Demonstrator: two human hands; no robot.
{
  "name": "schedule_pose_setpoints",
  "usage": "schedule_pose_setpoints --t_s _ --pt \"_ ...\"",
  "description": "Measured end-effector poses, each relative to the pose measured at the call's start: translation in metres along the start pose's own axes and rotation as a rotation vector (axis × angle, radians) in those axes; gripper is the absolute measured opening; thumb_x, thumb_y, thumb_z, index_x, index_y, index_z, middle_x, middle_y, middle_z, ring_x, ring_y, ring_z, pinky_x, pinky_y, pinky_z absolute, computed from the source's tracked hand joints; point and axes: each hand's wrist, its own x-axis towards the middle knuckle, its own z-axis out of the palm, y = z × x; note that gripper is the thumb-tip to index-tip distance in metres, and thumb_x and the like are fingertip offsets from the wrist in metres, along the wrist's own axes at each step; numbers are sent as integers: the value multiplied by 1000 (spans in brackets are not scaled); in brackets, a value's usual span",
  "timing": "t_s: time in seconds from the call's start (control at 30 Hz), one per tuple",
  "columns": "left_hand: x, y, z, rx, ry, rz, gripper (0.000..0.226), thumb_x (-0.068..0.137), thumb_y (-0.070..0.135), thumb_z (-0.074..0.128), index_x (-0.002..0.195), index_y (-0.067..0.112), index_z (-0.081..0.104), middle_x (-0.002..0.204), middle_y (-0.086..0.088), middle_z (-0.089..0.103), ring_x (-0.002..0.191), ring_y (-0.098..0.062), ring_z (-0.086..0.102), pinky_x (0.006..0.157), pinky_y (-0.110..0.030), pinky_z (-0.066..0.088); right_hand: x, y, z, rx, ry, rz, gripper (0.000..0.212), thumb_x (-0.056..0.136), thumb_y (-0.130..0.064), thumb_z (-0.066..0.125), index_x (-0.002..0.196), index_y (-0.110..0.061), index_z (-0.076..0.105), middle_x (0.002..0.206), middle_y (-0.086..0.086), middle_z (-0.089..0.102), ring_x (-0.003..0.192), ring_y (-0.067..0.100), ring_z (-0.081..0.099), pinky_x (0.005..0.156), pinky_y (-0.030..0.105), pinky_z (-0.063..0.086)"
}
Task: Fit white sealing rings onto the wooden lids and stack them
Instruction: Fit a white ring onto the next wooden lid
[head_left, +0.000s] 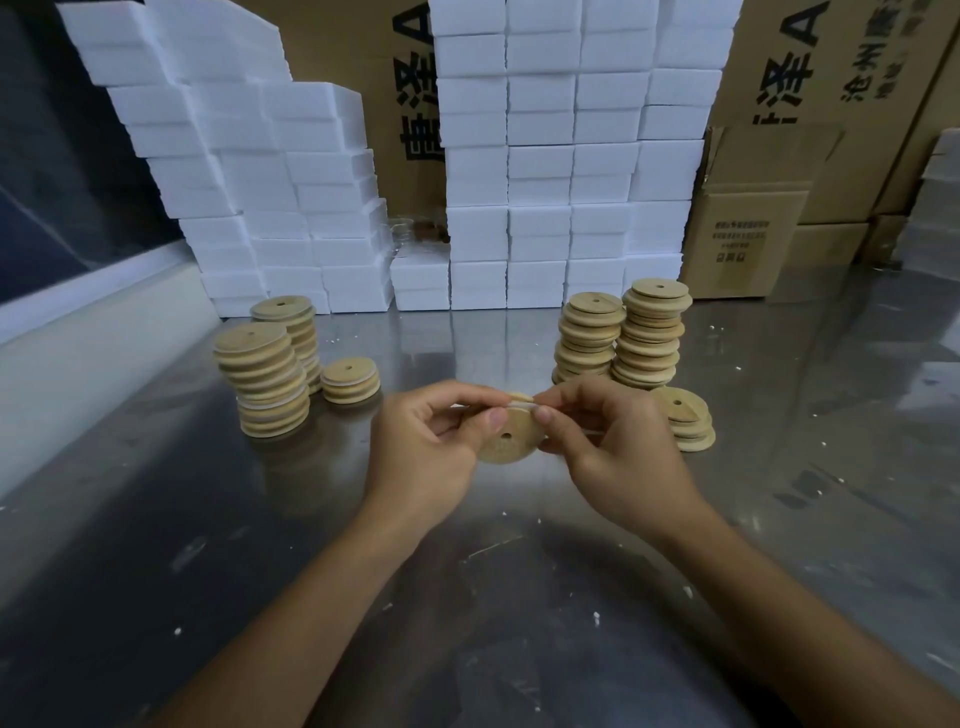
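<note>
I pinch lid (509, 434) and ring (521, 399) with left hand (431, 447) and right hand (608, 447), above the table (467, 597); I'd seat it evenly round.

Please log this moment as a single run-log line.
step: fitting ring on lid | left hand: grips lid | right hand: pinches ring at lid's top edge | lid: off table

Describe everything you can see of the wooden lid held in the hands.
The wooden lid is a pale, round disc with a small hole through its middle. It is held on edge above the metal table, flat face toward the camera. The left hand and right hand pinch its upper rim, where a white sealing ring shows.
</note>
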Motion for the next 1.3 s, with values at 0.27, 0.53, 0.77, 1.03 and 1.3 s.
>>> schedule_pose_setpoints --t_s 0.27,0.53,0.77,1.03,1.3 --pt "0 -3 -2 -23 -16 -1 26 80 -5 72 78 20 75 81 5 77 77 -12 73 71 -21 56 3 -4 -4 21 -57 83 13 89 -8 70 82 -19 73 78 -1 74 78 16 72 78 51 60" --pt "2 -2 -4 -251 45 -192 18 83 1 69 78 17 75 85 0 77 78 -12 70 72 -26 56 4 -6 -9 200 -86 174 10 89 -10 70 85 -1 70 77 12 75 76 23 74 74 38 63" --pt "3 -3 -8 -260 44 -264 10 83 1 70 84 10 69 87 -7 74 84 -23 70 80 -40 59 3 -5 -3 223 -47 143 6 91 -8 67 85 -5 68 77 8 72 75 21 71 67 36 62" --pt "2 -3 -8 -99 -11 -161 13 83 4 73 81 15 68 78 3 72 74 -14 71 73 -36 61 -1 0 -4 -73 -80 -89 3 96 -17 60 94 -16 61 84 -8 65 77 18 67 59 45 59" --pt "2 -5 -6 -75 -56 -141 17 86 -1 68 85 15 69 89 -6 73 75 -17 70 72 -35 58 -2 -3 -2 -40 -61 -90 5 97 -13 59 95 -16 62 86 -8 67 76 13 68 56 39 60"
